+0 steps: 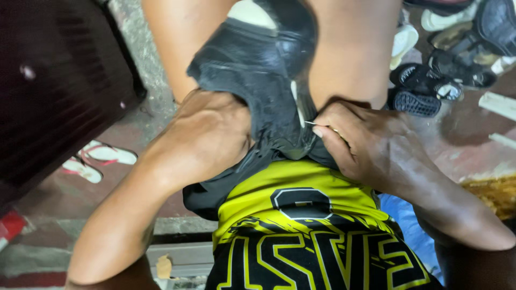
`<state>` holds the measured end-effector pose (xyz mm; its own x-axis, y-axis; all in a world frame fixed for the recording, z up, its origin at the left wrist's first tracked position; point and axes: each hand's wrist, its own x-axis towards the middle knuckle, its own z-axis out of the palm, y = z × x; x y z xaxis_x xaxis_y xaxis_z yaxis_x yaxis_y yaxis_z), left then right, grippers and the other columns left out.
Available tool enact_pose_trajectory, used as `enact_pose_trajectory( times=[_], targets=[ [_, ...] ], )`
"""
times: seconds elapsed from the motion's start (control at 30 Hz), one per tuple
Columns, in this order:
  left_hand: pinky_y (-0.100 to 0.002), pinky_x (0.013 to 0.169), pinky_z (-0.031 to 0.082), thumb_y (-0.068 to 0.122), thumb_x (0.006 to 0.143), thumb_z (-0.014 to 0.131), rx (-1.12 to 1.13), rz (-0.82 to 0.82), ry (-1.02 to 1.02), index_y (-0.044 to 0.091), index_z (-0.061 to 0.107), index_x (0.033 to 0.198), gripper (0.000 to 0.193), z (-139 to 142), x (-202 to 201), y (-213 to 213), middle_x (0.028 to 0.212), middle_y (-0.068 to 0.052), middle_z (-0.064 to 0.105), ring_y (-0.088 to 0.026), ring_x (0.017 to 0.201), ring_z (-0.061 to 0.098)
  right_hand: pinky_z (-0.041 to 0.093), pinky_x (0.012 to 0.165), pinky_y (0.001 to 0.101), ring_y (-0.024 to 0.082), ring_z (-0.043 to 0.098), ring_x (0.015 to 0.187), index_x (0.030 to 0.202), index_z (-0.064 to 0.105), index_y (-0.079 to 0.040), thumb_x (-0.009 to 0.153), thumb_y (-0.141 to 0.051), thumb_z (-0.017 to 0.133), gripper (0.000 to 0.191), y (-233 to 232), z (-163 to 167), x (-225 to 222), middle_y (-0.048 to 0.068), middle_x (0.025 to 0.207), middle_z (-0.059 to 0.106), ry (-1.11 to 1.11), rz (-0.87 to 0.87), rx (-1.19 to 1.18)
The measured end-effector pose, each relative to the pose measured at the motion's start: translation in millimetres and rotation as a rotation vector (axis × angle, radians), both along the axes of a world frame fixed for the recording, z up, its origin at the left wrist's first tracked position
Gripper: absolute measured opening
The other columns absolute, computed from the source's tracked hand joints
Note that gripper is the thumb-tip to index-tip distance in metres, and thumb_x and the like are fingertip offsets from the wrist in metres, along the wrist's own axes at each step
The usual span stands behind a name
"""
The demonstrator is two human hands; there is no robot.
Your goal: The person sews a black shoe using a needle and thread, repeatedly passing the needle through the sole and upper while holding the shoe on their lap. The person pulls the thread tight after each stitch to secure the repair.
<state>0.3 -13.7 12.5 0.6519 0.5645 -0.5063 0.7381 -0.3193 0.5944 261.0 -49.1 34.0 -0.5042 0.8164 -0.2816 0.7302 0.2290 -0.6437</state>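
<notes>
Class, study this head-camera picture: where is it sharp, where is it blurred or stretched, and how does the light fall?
Head view: the right hand pinching a thin needle against the black shoe is fairly sharp; the left hand looks soft; the forearms bulge toward the frame edges, a wide-lens stretch; light is even and soft, with no glare; the dark cabinet loses detail in shadow.

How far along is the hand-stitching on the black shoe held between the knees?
Done: cannot tell; no finished stitches show. In hand: the black shoe with a white sole edge sits clamped between the knees, the left hand steadies it, and the right hand pinches a thin metal needle at its edge. Left: cannot tell from this view.
</notes>
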Motion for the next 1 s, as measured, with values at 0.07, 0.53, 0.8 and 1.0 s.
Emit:
enact_pose_trajectory(
  times=[0.07, 0.53, 0.8, 1.0],
  targets=[
    [-0.049, 0.079, 0.053, 0.011, 0.083, 0.063, -0.016, 0.070, -0.104, 0.005, 0.072, 0.080, 0.011, -4.5, -4.6, -1.1, 0.081, -0.019, 0.070, -0.038, 0.082, 0.070, 0.054, 0.058, 0.0381, 0.027, 0.070, 0.065, 0.096, 0.066, -0.006, 0.097, -0.016, 0.068, 0.011, -1.4, -0.7, 0.0, 0.008, 0.084, 0.070, 0.003, -0.031, 0.004],
    [-0.034, 0.051, 0.042, 0.006, 0.099, 0.057, -0.388, 0.890, -0.527, 0.003, 0.066, 0.106, 0.012, 11.9, -22.2, -26.8, 0.077, -0.012, 0.063, -0.020, 0.057, 0.053, 0.053, 0.055, 0.0364, 0.023, 0.070, 0.064, 0.095, 0.065, -0.004, 0.097, -0.015, 0.069, 0.012, -3.8, -9.4, 7.5, 0.006, 0.086, 0.072, 0.076, -0.003, 0.049],
    [-0.051, 0.071, 0.053, 0.014, 0.073, 0.076, -0.105, 0.267, -0.153, 0.004, 0.074, 0.089, 0.019, -3.8, -3.8, -2.8, 0.084, -0.024, 0.070, -0.043, 0.079, 0.068, 0.053, 0.061, 0.0348, 0.023, 0.070, 0.072, 0.102, 0.058, -0.002, 0.098, -0.013, 0.071, 0.018, -11.4, -19.2, 6.1, 0.010, 0.092, 0.069, 0.151, 0.025, 0.153],
    [-0.053, 0.075, 0.051, 0.020, 0.064, 0.080, 0.056, -0.031, -0.187, 0.002, 0.073, 0.093, 0.035, -18.0, -13.2, -2.5, 0.093, -0.022, 0.071, -0.045, 0.086, 0.066, 0.052, 0.063, 0.0347, 0.023, 0.069, 0.074, 0.103, 0.059, -0.003, 0.097, -0.014, 0.073, 0.019, -17.5, -21.2, 4.1, 0.009, 0.093, 0.069, 0.142, 0.015, 0.202]
  ],
)
